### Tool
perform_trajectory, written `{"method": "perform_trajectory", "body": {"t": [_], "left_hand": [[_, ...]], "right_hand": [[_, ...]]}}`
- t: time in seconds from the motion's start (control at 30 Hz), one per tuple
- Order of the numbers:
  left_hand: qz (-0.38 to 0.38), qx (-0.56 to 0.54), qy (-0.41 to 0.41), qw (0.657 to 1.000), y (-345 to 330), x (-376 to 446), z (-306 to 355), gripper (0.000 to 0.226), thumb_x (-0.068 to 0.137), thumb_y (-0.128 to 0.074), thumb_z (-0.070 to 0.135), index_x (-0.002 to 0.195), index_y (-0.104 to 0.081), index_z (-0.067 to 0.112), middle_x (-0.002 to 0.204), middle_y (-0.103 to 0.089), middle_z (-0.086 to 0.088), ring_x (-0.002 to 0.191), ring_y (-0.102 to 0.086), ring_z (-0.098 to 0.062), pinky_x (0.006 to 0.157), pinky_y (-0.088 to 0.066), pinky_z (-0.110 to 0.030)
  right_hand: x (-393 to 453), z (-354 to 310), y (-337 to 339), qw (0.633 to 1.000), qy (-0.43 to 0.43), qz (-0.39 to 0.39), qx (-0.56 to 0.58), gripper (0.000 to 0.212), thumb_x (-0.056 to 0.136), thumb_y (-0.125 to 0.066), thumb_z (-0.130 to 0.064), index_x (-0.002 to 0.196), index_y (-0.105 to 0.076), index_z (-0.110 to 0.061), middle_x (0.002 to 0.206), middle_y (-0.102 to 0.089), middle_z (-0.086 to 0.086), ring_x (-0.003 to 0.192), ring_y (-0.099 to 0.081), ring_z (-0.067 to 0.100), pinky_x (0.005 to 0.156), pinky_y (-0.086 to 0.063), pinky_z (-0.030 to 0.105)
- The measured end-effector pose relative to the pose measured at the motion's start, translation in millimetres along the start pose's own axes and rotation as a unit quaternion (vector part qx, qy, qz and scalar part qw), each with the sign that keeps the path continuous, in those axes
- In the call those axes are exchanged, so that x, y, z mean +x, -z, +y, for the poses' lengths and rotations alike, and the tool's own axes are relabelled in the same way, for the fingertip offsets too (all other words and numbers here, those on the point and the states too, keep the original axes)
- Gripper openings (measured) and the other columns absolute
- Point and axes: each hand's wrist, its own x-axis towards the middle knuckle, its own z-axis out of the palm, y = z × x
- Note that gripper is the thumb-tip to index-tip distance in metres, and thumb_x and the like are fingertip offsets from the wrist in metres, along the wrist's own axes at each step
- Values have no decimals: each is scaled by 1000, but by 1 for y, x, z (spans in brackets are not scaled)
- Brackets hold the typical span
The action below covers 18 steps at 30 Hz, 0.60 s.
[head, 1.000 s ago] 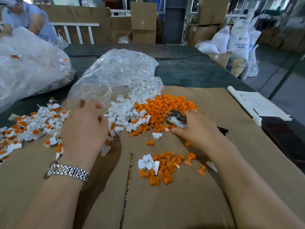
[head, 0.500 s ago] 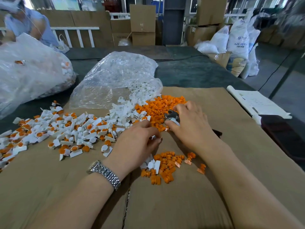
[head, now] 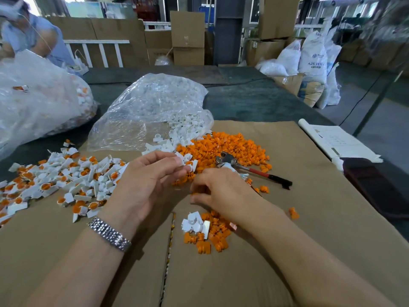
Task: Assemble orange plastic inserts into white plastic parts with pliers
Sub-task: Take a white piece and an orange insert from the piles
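Hands are meeting over the cardboard point(head: 287, 218), sorting parts.

The left hand point(head: 146, 185) is pinching a white part point(head: 182, 159) at its fingertips; the right hand point(head: 218, 191) is curling its fingers, whether on an orange insert I cannot tell. The pliers point(head: 250, 169) are lying just beyond the right hand, beside the orange pile point(head: 230, 145). Assembled pieces point(head: 55, 180) are lying left of the pinch.

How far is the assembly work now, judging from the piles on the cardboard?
Done: a pile of assembled pieces, white with orange fitted, lies on the left. In hand: the left hand pinches a white part; the right hand curls over loose inserts, its grip unclear. The pliers lie unused. Left: a large heap of orange inserts and a bag of white parts.
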Motion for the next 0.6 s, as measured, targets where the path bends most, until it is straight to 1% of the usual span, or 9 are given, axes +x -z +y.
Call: {"method": "perform_trajectory", "body": {"t": [0.1, 0.13, 0.17, 0.23, 0.3, 0.33, 0.37, 0.5, 0.6], "left_hand": [[-42, -44, 31, 998, 3, 2, 0, 35, 70, -76, -4, 105, -75, 0, 96, -76, -20, 94, -77, -32, 69, -62, -22], [-55, -50, 47, 996, 4, 2, 0, 39, 71, -74, -6, 110, -74, -3, 97, -76, -23, 95, -77, -31, 70, -62, -22], [-70, -55, 61, 994, 3, 2, 0, 37, 72, -72, -7, 109, -76, -5, 93, -76, -22, 95, -77, -30, 72, -62, -22], [-95, -45, 68, 992, 4, 0, 0, 18, 75, -68, -6, 85, -82, 0, 73, -75, -13, 95, -77, -26, 74, -61, -21], [-98, -35, 54, 993, 5, -1, 1, 25, 77, -65, -6, 61, -79, 8, 61, -71, -5, 96, -77, -25, 74, -60, -19], [-96, -43, 51, 993, 6, -1, 2, 27, 77, -65, -6, 59, -78, 10, 60, -70, -6, 98, -77, -26, 72, -60, -19], [-92, -58, 53, 993, 6, -2, 3, 27, 78, -65, -7, 62, -79, 10, 65, -72, -9, 100, -76, -28, 71, -60, -19], [-90, -76, 56, 991, 6, -3, 4, 18, 78, -72, -5, 86, -82, 7, 105, -76, -24, 101, -75, -33, 70, -62, -24], [-109, -59, 42, 991, 5, -3, 1, 23, 78, -73, -3, 95, -82, 11, 112, -75, -23, 97, -77, -30, 68, -61, -23]], "right_hand": [[-1, 1, -2, 1000, 4, 20, -7, 17, 95, -67, -31, 105, -71, -19, 102, -64, -1, 99, -57, 17, 84, -47, 33], [-2, 2, -2, 999, 2, 31, -5, 14, 96, -65, -29, 104, -69, -18, 100, -64, 0, 96, -58, 17, 81, -46, 32], [-3, 2, -2, 999, -4, 43, 6, 12, 96, -63, -27, 102, -68, -18, 98, -64, 0, 93, -58, 17, 79, -46, 32], [-2, 3, 1, 997, -23, 61, 33, 13, 97, -60, -26, 104, -68, -18, 99, -66, 0, 92, -59, 16, 81, -49, 34], [-2, 6, 4, 996, -37, 72, 45, 17, 99, -58, -25, 109, -71, -19, 104, -68, -1, 94, -61, 15, 85, -51, 35], [-3, 7, 6, 994, -42, 82, 52, 18, 100, -58, -24, 110, -72, -20, 104, -69, -2, 93, -62, 14, 85, -51, 34], [-3, 7, 7, 992, -47, 95, 61, 18, 99, -58, -24, 109, -72, -21, 102, -71, -3, 91, -63, 11, 84, -52, 33], [-4, 8, 11, 979, -60, 146, 126, 9, 97, -62, -23, 99, -70, -23, 90, -68, -8, 81, -62, 6, 79, -54, 29], [-4, 9, 16, 971, -55, 170, 161, 3, 95, -68, -28, 91, -69, -27, 92, -60, -11, 81, -58, 4, 74, -48, 17]]}}
